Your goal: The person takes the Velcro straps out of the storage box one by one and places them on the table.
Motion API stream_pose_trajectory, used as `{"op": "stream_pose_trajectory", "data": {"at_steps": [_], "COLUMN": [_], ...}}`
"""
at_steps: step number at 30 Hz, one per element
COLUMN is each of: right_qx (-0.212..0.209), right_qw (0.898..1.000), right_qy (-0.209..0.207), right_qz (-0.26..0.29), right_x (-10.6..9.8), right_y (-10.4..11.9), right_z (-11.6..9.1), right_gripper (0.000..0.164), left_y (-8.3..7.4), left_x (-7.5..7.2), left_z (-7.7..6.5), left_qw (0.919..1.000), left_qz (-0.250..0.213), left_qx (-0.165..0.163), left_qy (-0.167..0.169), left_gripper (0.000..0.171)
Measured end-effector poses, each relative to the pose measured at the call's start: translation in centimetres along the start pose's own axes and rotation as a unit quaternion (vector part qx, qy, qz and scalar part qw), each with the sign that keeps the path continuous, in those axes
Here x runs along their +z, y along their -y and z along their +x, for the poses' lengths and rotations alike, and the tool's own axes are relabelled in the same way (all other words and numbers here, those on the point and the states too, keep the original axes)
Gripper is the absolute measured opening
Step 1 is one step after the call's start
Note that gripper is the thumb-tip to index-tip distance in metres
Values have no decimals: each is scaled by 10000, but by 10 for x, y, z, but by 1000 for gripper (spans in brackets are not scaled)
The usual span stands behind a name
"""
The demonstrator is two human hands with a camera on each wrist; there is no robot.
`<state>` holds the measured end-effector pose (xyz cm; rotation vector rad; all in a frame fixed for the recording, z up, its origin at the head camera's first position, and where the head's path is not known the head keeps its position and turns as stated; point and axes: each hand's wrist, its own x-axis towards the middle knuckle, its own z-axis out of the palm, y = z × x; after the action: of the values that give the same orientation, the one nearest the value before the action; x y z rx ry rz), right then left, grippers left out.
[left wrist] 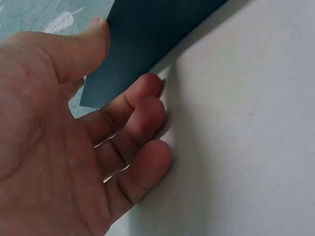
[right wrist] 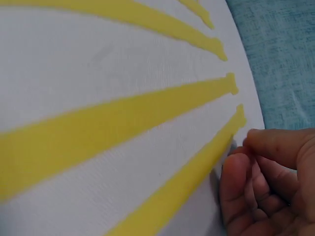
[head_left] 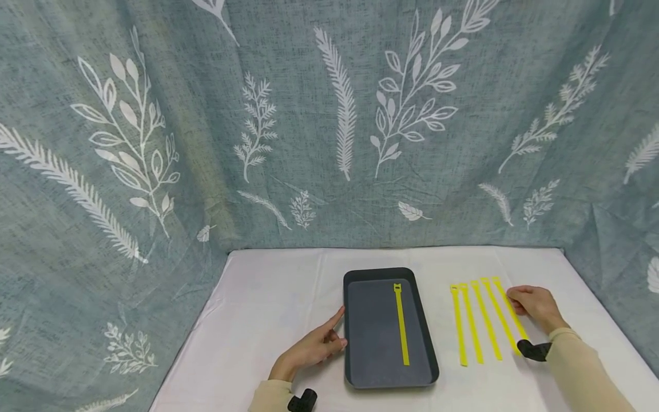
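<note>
My left hand (head_left: 315, 346) is at the left side of a dark grey rectangular tray (head_left: 370, 343), thumb and forefinger touching its outer wall; the other fingers bend loosely beneath in the left wrist view. Inside the tray, toward its right side, lies one yellow strap with a slotted head, a cable tie (head_left: 401, 326). Several more yellow cable ties (head_left: 472, 320) lie side by side to the right of the tray, heads at the far end. My right hand (head_left: 535, 306) pinches the edge of the rightmost cable tie (right wrist: 197, 169) near its head with thumb and fingertip.
A white cloth (head_left: 268, 320) covers the table. Blue-green curtains (head_left: 309, 114) with white leaf prints hang behind it and on both sides. A black wrist camera (head_left: 533, 350) on the right sleeve overlaps the lower ends of the rightmost ties.
</note>
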<state>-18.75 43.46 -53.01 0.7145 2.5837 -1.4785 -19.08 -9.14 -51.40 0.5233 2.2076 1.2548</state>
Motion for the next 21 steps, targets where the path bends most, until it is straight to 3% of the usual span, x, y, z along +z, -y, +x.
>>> {"op": "stream_pose_trajectory", "data": {"at_steps": [8,14,18,21], "right_qx": [81,-124,-578,-984], "right_qw": [9976,9936,9922,9912], "right_qy": [-198,-192,77,347], "right_qz": [661,1106,1101,813], "right_x": [-3,-5,-3,1], "right_y": [3,21,50,80], "right_z": [-5,10,11,1], "right_gripper": [53,46,49,62], "left_y": [0,-4,-6,-7], "left_x": [1,1,0,0], "left_z": [-5,-7,-6,-5], "left_qw": [9997,9995,9992,9991], "left_qz": [213,276,363,409], "left_qx": [85,-153,-189,-144], "left_qy": [61,72,18,25], "left_gripper": [71,69,69,69]}}
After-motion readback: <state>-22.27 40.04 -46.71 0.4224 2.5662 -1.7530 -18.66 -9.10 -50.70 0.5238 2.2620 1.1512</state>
